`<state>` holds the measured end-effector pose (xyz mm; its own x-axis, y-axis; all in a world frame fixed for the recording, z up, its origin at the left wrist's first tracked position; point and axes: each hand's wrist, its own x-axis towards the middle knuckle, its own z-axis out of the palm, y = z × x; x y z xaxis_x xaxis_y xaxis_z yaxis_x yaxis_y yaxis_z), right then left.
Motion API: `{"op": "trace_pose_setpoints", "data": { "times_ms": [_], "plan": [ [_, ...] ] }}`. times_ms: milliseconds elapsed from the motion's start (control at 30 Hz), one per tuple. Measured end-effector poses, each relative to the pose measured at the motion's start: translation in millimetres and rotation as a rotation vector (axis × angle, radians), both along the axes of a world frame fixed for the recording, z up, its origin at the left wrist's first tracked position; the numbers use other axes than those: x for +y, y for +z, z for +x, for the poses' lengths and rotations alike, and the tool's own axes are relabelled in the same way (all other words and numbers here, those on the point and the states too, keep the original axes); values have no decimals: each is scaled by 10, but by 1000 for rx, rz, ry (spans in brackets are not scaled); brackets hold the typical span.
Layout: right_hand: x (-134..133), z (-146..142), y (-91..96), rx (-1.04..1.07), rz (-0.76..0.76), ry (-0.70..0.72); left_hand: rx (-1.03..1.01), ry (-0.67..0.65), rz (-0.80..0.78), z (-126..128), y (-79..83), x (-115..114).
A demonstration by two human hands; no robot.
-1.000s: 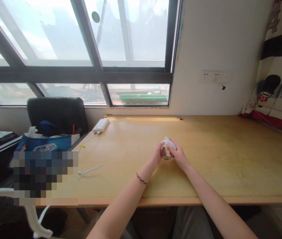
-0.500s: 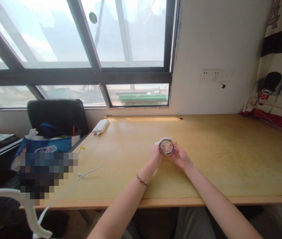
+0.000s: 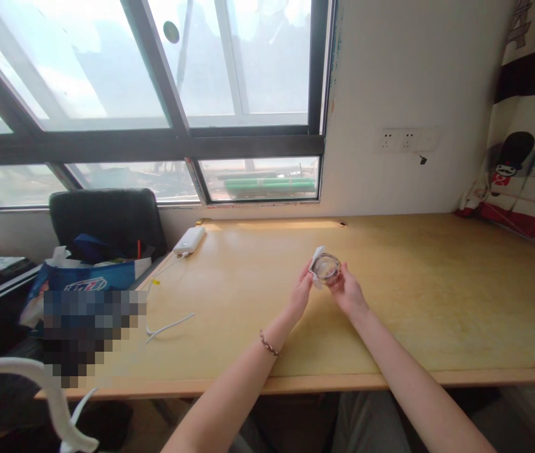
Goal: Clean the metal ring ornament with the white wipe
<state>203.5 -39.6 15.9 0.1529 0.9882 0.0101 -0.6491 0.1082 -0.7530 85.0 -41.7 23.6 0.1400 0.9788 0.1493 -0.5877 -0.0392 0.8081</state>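
Both of my hands hold a small clear glass cup (image 3: 327, 267) above the middle of the wooden desk (image 3: 437, 296), its mouth tilted toward me. My right hand (image 3: 349, 294) grips the cup from the right and below. My left hand (image 3: 301, 292) pinches a white tissue (image 3: 316, 257) against the cup's left rim. A beaded bracelet (image 3: 270, 343) circles my left wrist.
A white power bank (image 3: 189, 240) lies at the desk's back left, its white cable (image 3: 168, 324) trailing toward the front edge. A black chair (image 3: 107, 220) with a blue bag (image 3: 85, 277) stands left of the desk. Wall sockets (image 3: 406, 141) and a patterned curtain (image 3: 526, 151) are at right.
The cup has turned from lying on its side under the tissue to facing me, and both hands have lifted it slightly up and to the right. The tissue now sits at its left rim.
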Motion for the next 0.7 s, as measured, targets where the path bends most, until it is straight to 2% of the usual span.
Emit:
{"op": "trace_pose_setpoints", "data": {
  "times_ms": [100, 233, 433, 600, 700],
  "plan": [
    [-9, -11, -17, -34, 6, -11, 90, 66, 110, -6, -4, -27],
    [-75, -53, 10, -17, -45, 108, 168, 40, 163, -71, -21, 2],
    [-158, -88, 59, 16, -146, 361, 215, -6, 59, -142, -90, 109],
    [-140, -73, 81, 6, -119, 314, 142, -142, -118, -93, -113, 99],
    [-125, -55, 98, 69, -129, 286, 127, -247, -133, -60, -114, 58]
  ]
}}
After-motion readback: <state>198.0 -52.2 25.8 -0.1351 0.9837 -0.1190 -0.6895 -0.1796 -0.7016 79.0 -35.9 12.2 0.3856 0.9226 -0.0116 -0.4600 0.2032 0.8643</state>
